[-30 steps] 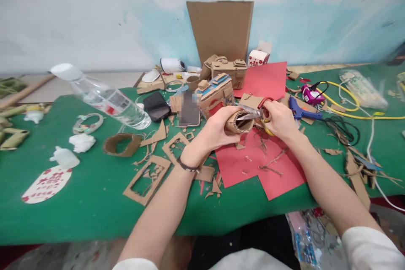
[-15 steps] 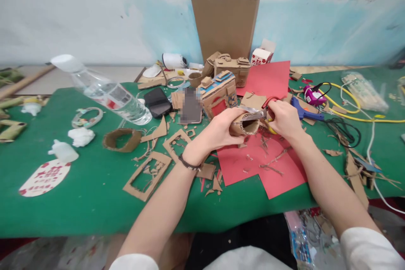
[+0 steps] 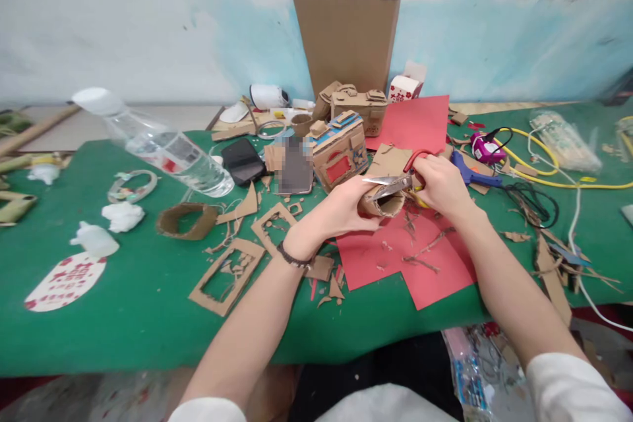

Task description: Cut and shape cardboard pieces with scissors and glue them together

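My left hand (image 3: 341,210) is wrapped round a short cardboard tube (image 3: 382,202) held above red paper (image 3: 405,257). In my right hand (image 3: 439,186) are red-handled scissors (image 3: 395,181), fingers through the loops. The blades point left and lie across the tube's top rim. Both hands hover over the middle of the green table (image 3: 138,303), just in front of a cardboard camera model (image 3: 339,153).
A clear water bottle (image 3: 158,145) lies at left, with a cardboard ring (image 3: 185,221) and cut-out frames (image 3: 222,273) near it. A phone (image 3: 242,161), a second cardboard model (image 3: 359,105) and a cardboard sheet (image 3: 346,43) stand behind. A blue glue gun (image 3: 472,171) and cables (image 3: 539,204) lie at right.
The scissor blades have slid further left over the tube's rim. Both hands shifted slightly; the tube stays in my left hand.
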Available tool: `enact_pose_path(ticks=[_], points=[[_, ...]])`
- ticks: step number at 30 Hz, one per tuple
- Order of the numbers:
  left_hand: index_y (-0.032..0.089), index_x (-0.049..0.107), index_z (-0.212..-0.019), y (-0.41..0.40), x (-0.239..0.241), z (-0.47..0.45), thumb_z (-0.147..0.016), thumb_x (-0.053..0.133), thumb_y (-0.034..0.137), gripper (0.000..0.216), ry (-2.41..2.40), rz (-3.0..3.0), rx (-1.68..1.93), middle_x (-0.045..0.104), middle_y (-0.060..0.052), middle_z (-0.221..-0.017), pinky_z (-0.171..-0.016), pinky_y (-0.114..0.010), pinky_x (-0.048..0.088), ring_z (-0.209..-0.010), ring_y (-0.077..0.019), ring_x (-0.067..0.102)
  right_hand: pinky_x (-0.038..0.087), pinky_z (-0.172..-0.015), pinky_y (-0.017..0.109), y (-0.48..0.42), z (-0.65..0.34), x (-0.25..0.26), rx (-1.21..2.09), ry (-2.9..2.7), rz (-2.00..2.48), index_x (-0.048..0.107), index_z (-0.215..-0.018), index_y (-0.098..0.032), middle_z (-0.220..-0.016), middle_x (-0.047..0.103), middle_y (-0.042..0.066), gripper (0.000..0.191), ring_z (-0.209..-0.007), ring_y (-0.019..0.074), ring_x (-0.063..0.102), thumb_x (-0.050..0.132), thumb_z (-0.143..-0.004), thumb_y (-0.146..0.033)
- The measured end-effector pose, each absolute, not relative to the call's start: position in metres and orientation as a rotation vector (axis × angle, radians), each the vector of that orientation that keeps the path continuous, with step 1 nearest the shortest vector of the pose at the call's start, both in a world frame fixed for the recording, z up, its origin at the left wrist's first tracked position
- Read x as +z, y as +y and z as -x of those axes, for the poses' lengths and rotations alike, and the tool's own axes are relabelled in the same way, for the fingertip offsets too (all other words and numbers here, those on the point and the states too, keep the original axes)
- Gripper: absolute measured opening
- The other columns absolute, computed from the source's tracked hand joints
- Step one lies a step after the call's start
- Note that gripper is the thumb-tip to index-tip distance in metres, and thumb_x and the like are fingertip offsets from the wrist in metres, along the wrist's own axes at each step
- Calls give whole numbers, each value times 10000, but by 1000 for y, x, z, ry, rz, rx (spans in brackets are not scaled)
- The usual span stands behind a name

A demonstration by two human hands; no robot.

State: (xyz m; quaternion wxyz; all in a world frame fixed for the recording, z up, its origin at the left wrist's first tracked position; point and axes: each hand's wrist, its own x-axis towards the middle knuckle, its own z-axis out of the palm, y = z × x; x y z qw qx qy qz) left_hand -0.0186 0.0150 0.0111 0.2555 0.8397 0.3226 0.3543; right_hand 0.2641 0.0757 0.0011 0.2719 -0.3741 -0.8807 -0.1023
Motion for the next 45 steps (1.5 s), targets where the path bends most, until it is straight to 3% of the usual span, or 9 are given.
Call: enact_pose_path(ticks=[6, 13, 19, 23, 26, 29, 36, 41, 45], points=[[211, 644, -1523, 14, 12, 16, -793, 888, 211, 770, 851, -2261, 838, 751, -139, -1467, -1176, -470, 556, -1334, -345, 729, 408, -843, 411, 72, -264, 9, -267, -2484, 991, 584, -1024, -226, -1023, 698, 133, 219, -999, 333, 583, 623, -843, -109], [191, 680, -1444, 11, 17, 17, -786, 891, 207, 691, 775, -2146, 808, 698, -157, -1446, -1187, -466, 536, -1338, -351, 699, 401, -787, 380, 78, -271, 6, -148, -2507, 917, 533, -911, -246, -883, 638, 80, 186, -850, 279, 572, 589, -839, -84], [264, 679, -1429, 15, 24, 36, -815, 987, 453, 713, 757, -1686, 973, 706, -113, -1492, -1125, -388, 548, -1353, -327, 692, 364, -687, 335, 68, -256, 3, 177, -2258, 1058, 440, -835, -270, -798, 568, 25, 251, -724, 217, 495, 669, -936, -283], [228, 761, -1272, 19, 15, 33, -959, 790, 682, 552, 753, -1519, 1149, 779, -99, -1305, -975, -315, 565, -1159, -264, 745, 362, -694, 332, 58, -243, 2, 237, -2176, 1096, 486, -901, -263, -836, 581, 31, 143, -749, 223, 508, 624, -932, -238], [202, 801, -1212, 17, 11, 23, -1018, 692, 708, 553, 853, -1422, 1183, 816, -90, -1189, -909, -302, 569, -1040, -238, 758, 389, -747, 357, 55, -237, 2, 139, -2192, 1063, 517, -973, -249, -932, 638, 82, 133, -839, 265, 556, 620, -896, -218], [188, 828, -1117, 15, 12, 19, -977, 751, 702, 538, 896, -1370, 1212, 836, -82, -1116, -901, -302, 577, -988, -231, 759, 389, -762, 367, 52, -235, 1, 65, -2225, 1051, 530, -990, -241, -959, 668, 110, 145, -874, 287, 577, 629, -884, -229], [190, 866, -1101, 19, 3, 16, -926, 831, 665, 507, 828, -1422, 1169, 847, -101, -1183, -978, -327, 565, -1098, -269, 764, 256, -664, 346, 44, -235, 4, 0, -2187, 1265, 510, -812, -260, -721, 609, 29, 147, -672, 221, 535, 637, -881, -239], [189, 815, -1064, 18, 1, 13, -869, 844, 741, 586, 860, -1233, 1184, 818, -59, -993, -761, -291, 556, -845, -208, 739, 336, -679, 343, 51, -236, 9, 99, -2127, 1157, 497, -856, -263, -818, 611, 48, 206, -744, 235, 532, 653, -967, -339], [209, 771, -1127, 22, 5, 14, -833, 835, 812, 674, 851, -1114, 1304, 810, -46, -1025, -774, -291, 594, -868, -201, 746, 454, -776, 392, 64, -241, 5, 175, -2019, 1141, 573, -1015, -243, -966, 658, 95, 346, -874, 288, 586, 758, -957, -531]])
